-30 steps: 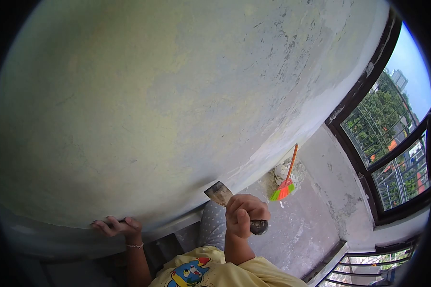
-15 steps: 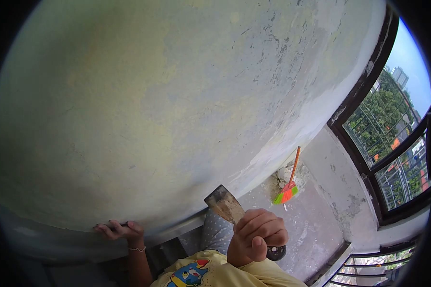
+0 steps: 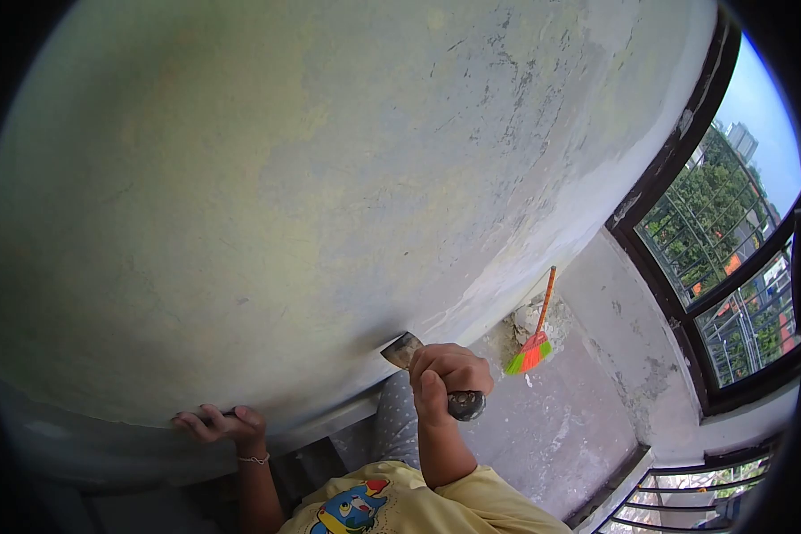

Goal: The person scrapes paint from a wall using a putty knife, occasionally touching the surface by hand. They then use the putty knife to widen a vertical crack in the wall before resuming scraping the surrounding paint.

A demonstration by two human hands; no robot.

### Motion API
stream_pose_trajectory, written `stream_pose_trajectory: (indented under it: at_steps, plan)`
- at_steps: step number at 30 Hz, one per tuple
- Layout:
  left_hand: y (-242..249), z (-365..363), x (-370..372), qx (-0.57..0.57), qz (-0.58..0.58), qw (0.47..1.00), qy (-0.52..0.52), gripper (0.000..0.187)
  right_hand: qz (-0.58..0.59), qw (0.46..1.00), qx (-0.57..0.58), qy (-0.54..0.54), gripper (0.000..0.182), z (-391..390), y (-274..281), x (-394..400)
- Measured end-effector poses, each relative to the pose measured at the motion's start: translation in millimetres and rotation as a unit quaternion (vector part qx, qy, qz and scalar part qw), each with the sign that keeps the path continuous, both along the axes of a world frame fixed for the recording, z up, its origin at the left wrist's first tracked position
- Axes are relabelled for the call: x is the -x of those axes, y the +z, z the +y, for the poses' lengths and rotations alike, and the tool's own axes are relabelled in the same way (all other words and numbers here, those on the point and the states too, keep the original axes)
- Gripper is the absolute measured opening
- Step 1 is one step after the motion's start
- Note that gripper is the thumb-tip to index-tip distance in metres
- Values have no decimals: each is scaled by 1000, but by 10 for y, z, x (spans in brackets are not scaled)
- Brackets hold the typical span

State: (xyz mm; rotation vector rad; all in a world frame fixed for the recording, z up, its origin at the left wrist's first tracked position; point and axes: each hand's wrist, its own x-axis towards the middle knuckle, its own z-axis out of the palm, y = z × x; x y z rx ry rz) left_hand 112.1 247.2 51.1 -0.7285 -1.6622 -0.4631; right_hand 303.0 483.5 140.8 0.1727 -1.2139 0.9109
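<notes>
My right hand (image 3: 450, 374) is closed around the dark handle of a paint scraper (image 3: 402, 350). The scraper's wide, stained metal blade points left, its edge at or very near the wall (image 3: 267, 231), where a shadow falls beside it. Worn pale paint covers this wall, with yellowish, grey and bluish patches and dark scratches toward the upper right. Lower left, my left hand (image 3: 227, 424) rests against the bottom part of the wall with its fingers stretched out and apart. A small dark patch shows between its fingers and thumb; I cannot make out what that is.
An orange-handled broom (image 3: 536, 343) with red and green bristles leans in the corner by a crumbled patch of wall. White flecks lie on the grey floor (image 3: 552, 445). A dark-framed window (image 3: 685, 311) stands at right, with a barred opening (image 3: 685, 498) below it.
My right hand has moved up and left, away from my body, bringing the scraper's blade to the wall and turning it flatter. My left hand stays in nearly the same place.
</notes>
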Motion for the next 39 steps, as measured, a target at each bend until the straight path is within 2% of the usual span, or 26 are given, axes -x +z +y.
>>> stream_pose_trajectory:
  at_steps: [2,5,7,9,12,13,15,17,20,22,24,25,27,28,33,35,37,39]
  plan:
    - [30,-27,-19,6,5,1000,2,59,57,994,25,91,34,-85,90,-149]
    - [10,14,3,4,3,1000,14,59,100,990,-11,99,32,-153,140,-247]
    - [13,-54,-24,12,-7,1000,7,59,37,999,22,31,32,-5,-89,-9]
    - [42,20,-19,0,4,1000,4,59,21,999,14,19,31,31,-22,-32]
    - [84,33,-33,5,14,1000,13,59,92,992,37,83,30,-84,93,-205]
    - [65,58,-12,2,15,1000,16,59,116,990,7,81,31,-115,155,-280]
    - [12,6,-2,-3,4,1000,4,60,124,986,25,110,33,-100,146,-216]
    - [25,-41,-34,8,4,1000,9,59,-53,990,128,-33,35,91,-387,51]
    - [87,22,-41,10,21,1000,16,58,-65,982,180,-11,35,133,-634,43]
    - [74,17,-28,17,24,999,27,58,36,991,119,57,32,13,-328,-85]
    - [20,-9,-10,8,12,1000,11,58,47,997,48,45,30,-154,-42,-207]
    - [19,-17,-16,10,11,1000,9,58,45,997,49,43,30,-198,3,-227]
    - [42,16,1,3,7,1000,-3,60,20,998,-58,14,28,-257,56,-183]
    - [49,22,9,2,7,1000,-3,60,-44,997,-61,-8,27,-215,-70,-82]
    - [-28,-50,11,13,-8,1000,13,61,-54,998,-38,11,29,-239,3,-162]
    - [11,11,24,6,3,1000,7,61,46,996,-36,69,29,-337,56,-270]
    - [19,-4,7,11,7,1000,3,61,49,995,-45,69,28,-291,-31,-171]
    - [13,-16,15,12,20,1000,11,58,-52,996,-66,-8,28,-201,-60,-43]
